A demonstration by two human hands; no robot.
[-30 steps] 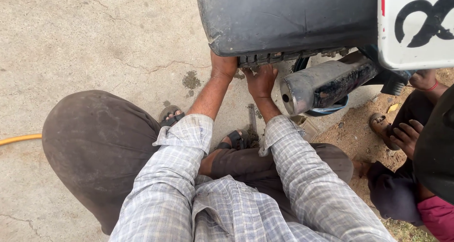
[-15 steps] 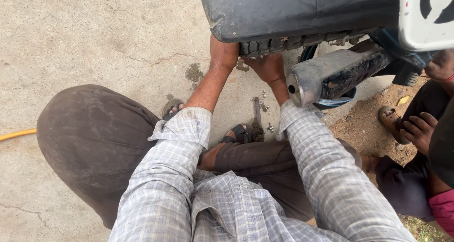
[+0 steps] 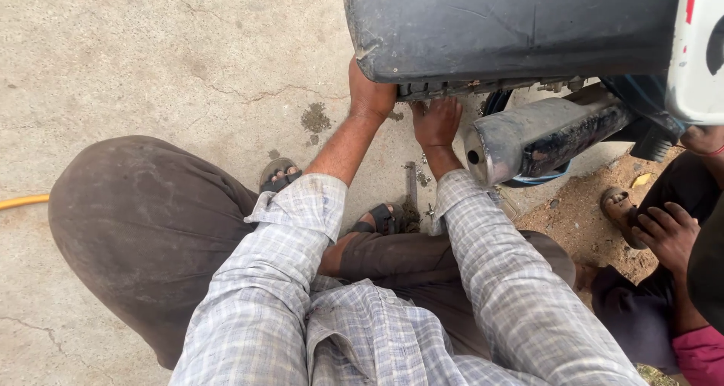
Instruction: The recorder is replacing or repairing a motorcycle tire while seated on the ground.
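**Hands up under a motorbike's tail, close to the exhaust**

The left hand point(image 3: 369, 95) reaches under the black rear body point(image 3: 513, 27); its fingers are hidden, grip unclear. Just right, the right hand point(image 3: 436, 122) presses the underside, fingers curled, beside the exhaust pipe point(image 3: 539, 137), which could burn or pinch a slipping wrist.

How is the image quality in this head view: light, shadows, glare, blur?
Head view: soft, even daylight, no hard shadows on the concrete floor; mild sheen on the exhaust pipe; the mudguard hides the fingertips of the left hand and right hand; sleeves and hands look sharp, no obvious motion blur.
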